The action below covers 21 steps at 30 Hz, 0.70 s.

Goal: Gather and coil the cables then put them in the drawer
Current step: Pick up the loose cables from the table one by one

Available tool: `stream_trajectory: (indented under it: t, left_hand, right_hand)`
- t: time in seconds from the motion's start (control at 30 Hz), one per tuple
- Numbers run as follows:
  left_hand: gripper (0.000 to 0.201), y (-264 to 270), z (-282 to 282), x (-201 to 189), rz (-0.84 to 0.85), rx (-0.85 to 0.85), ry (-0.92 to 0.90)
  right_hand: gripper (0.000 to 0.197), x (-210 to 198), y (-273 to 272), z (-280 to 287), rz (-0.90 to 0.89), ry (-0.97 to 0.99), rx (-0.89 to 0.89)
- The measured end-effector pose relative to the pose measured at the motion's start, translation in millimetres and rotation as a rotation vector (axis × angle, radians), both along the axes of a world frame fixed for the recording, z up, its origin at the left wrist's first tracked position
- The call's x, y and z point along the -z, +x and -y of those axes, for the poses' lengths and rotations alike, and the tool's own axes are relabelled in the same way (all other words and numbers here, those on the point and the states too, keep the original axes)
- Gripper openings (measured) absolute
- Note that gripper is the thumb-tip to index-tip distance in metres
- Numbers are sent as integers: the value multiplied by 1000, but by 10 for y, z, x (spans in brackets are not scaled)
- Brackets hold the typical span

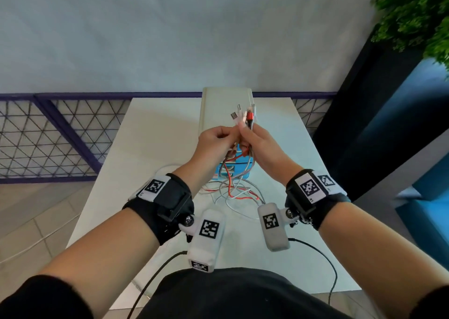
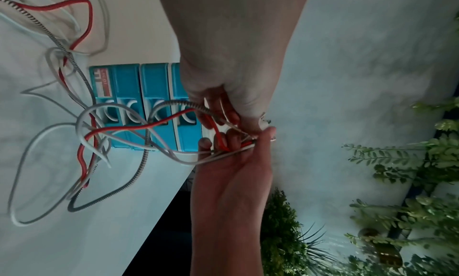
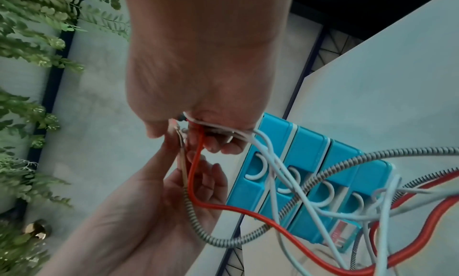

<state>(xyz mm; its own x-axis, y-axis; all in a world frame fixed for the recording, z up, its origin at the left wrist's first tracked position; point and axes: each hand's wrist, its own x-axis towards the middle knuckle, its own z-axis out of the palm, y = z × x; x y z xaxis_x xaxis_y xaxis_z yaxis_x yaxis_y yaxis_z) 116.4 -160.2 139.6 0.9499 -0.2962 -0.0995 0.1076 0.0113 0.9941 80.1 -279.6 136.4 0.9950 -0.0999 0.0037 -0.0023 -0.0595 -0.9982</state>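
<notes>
Cables (image 1: 243,116), a mixed handful of thin white plastic leads, one red braided lead (image 3: 248,211) and one grey lead in a ribbed spring sleeve (image 3: 310,180), are bunched upright between my two hands above the pale tabletop (image 1: 158,124), plug ends fanned out on top. My right hand (image 1: 261,146) has its fingers and thumb wrapped around the bunch just under the plugs; my left hand (image 1: 216,143) pinches a strand or two beside it, fingers curled in. The long tails hang down and lie in a loose tangle on the table in front of the blue plastic drawer unit (image 2: 149,103), whose four fronts look closed. I judge these will be light and floppy: the white ones soft and a little slick, the braided red grippier, the sleeved grey springier and likely to fight a tight coil. Holding near the plugs, where the ends are level, seems the best anchor, letting the other hand draw the tails into loops. The crossings lower down could snag, so I would expect to ease them apart rather than yank.
</notes>
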Motion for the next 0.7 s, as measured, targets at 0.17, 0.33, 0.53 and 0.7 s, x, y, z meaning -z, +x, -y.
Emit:
stream_trajectory:
  t: [0.17, 0.33, 0.53, 0.7]
  left_hand:
    - [69, 30, 64, 110, -74, 22, 154]
    - [52, -93, 143, 128, -122, 150, 15]
    - [73, -209, 129, 84, -117, 133, -6]
    - [84, -139, 121, 261, -107, 164, -43]
  right_hand:
    - [35, 1, -28, -49, 9, 76, 48]
    - [40, 12, 15, -136, -61, 161, 2]
    - [35, 58, 48, -186, -122, 175, 28]
    - [41, 73, 78, -243, -142, 5, 141]
